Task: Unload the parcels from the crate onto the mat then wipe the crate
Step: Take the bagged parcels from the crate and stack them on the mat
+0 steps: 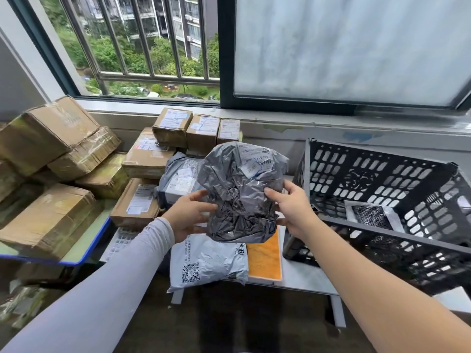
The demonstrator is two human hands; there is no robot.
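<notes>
A crumpled grey plastic parcel (242,192) with a white shipping label near its top is held up in the air between both hands, left of the crate and above the table. The left hand (188,217) grips its left edge, thumb curled over the front; the right hand (293,210) grips the right edge, thumb pressed on the front and fingers wrapped behind. The black slotted crate (382,200) stands tilted on the right end of the pale table (300,278), and a silver-edged packet (374,215) lies inside it. Below the held parcel a white mailer bag (206,263) with a QR code lies on the table, its edge hanging over the front, and just beside it is an orange cloth (265,258). Behind, another grey bag (178,179) leans against stacked cardboard boxes (145,159), with three small boxes (198,128) along the sill. Larger taped cartons (48,174) pile up on the left over a blue-rimmed tray (84,250). Beyond is a barred window (142,47) onto trees and flats, and a frosted pane (351,47) on the right.
</notes>
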